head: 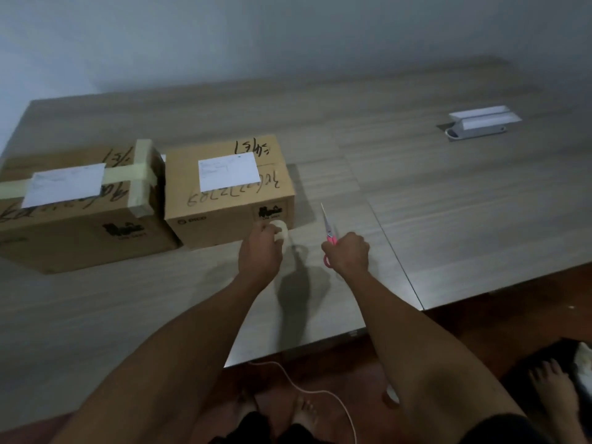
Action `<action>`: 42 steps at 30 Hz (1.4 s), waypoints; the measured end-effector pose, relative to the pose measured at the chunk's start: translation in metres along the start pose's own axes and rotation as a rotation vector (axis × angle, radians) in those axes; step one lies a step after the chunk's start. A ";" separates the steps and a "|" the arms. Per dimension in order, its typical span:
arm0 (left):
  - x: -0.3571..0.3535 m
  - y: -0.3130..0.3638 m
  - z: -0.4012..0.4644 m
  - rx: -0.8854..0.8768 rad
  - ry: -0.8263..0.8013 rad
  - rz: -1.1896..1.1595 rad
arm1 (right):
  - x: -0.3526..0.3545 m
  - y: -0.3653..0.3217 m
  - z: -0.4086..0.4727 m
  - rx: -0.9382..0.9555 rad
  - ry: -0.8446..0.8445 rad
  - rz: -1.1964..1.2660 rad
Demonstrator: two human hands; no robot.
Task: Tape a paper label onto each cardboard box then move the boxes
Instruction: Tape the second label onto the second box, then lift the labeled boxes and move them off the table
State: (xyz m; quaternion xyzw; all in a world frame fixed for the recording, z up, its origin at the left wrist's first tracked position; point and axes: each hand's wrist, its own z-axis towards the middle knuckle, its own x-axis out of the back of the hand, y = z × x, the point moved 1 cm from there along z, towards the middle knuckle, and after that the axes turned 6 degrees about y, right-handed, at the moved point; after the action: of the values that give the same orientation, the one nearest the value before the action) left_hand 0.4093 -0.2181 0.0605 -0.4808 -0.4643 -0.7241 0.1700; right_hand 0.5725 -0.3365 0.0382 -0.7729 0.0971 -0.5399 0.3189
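Note:
Two cardboard boxes stand side by side on the grey table [448, 219]. The left box [73, 225] has pale tape bands and a white paper label [64, 184] on top. A white label [228, 172] also lies on top of the right box [224, 200]. My left hand [261, 251] grips a pale roll of tape [280, 230] just in front of the right box's near right corner. Pink-handled scissors [328, 230] are held in my right hand [347, 253], blades pointing away, to the right of that box.
A white folded stand or small device [480, 123] sits at the far right of the table. The table's near edge runs diagonally below my arms. On the floor lie a white cable [307, 389] and bare feet; another person's foot [554, 392] shows at the lower right.

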 end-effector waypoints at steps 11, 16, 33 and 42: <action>-0.071 0.009 -0.021 0.031 -0.156 -0.012 | -0.015 0.061 0.020 -0.110 -0.119 -0.064; -0.098 0.007 -0.024 0.066 -0.219 -0.047 | -0.020 0.080 0.025 -0.127 -0.121 -0.108; -0.103 0.015 -0.022 0.077 -0.240 -0.014 | 0.007 0.060 0.036 -0.064 -0.085 -0.063; -0.015 -0.005 -0.003 0.144 -0.006 0.004 | 0.015 -0.026 0.023 0.149 -0.104 0.053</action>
State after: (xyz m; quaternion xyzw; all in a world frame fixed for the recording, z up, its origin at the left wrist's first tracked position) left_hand 0.4110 -0.2214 0.0453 -0.4704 -0.5149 -0.6870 0.2042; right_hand 0.5939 -0.3142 0.0603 -0.7713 0.0603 -0.4959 0.3943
